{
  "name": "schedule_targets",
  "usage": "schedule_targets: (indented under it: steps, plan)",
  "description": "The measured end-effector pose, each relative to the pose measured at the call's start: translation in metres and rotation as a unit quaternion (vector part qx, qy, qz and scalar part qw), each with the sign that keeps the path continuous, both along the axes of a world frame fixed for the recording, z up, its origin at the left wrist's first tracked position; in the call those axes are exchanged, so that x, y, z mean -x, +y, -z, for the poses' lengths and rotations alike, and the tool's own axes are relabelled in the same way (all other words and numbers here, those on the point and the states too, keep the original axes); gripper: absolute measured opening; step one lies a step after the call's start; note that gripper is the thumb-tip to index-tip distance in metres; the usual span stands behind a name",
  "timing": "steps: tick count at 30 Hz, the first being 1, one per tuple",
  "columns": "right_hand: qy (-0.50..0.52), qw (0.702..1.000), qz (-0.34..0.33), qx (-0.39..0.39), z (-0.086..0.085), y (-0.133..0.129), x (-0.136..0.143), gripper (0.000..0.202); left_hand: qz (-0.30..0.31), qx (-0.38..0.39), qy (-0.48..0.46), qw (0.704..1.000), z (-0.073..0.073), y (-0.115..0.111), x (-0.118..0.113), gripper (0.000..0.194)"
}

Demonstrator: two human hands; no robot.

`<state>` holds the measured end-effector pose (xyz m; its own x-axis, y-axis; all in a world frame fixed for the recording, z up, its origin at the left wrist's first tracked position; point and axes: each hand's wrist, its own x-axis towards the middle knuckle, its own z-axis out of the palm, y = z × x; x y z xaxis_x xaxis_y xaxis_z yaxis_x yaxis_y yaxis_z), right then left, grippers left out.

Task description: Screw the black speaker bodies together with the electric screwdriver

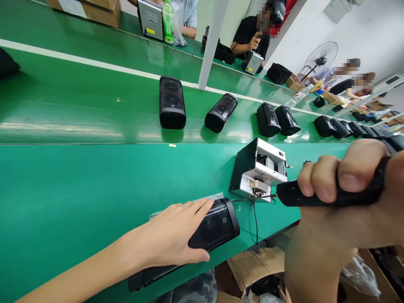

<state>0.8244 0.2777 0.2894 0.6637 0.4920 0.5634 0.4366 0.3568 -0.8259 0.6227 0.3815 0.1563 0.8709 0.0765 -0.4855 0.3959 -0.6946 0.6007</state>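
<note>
My left hand [172, 233] lies over a black cylindrical speaker [214, 225] that rests on its side on the green bench [78, 189] near the front edge, fingers spread along its top. My right hand [344, 176] is closed around a black electric screwdriver [293, 193], held level. Its thin bit points left and reaches the front of a small black and white screw feeder box [257, 168], just above the speaker's end.
Several more black speakers [172, 103] lie on the green conveyor belt behind, running off to the right. Other people sit at the far side with boxes, a bottle [168, 19] and a fan [320, 57]. Cardboard boxes [252, 267] stand below the bench edge.
</note>
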Motion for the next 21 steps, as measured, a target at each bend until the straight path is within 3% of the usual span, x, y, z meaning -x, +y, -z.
schedule_targets:
  steps: [3,10,13,17,21]
  plan:
    - [0.023,1.0,-0.015,0.001,0.002,0.016,0.011,0.043,-0.005,0.008,-0.01,1.0,0.002,0.0,0.001,0.112]
    - [0.032,0.998,-0.061,-0.006,0.009,0.014,0.003,0.023,-0.01,0.017,-0.009,1.0,0.003,0.0,0.003,0.113]
    - [0.039,0.995,-0.092,-0.009,0.025,0.017,0.003,0.027,-0.008,0.02,0.005,1.0,0.002,0.0,0.003,0.114]
    - [0.036,0.989,-0.147,-0.001,0.061,0.019,0.008,0.025,-0.002,0.008,-0.025,1.0,0.006,0.0,0.003,0.116]
    - [0.029,0.988,-0.152,-0.016,0.082,0.012,0.016,0.027,0.004,0.013,-0.037,0.999,0.006,0.0,0.002,0.117]
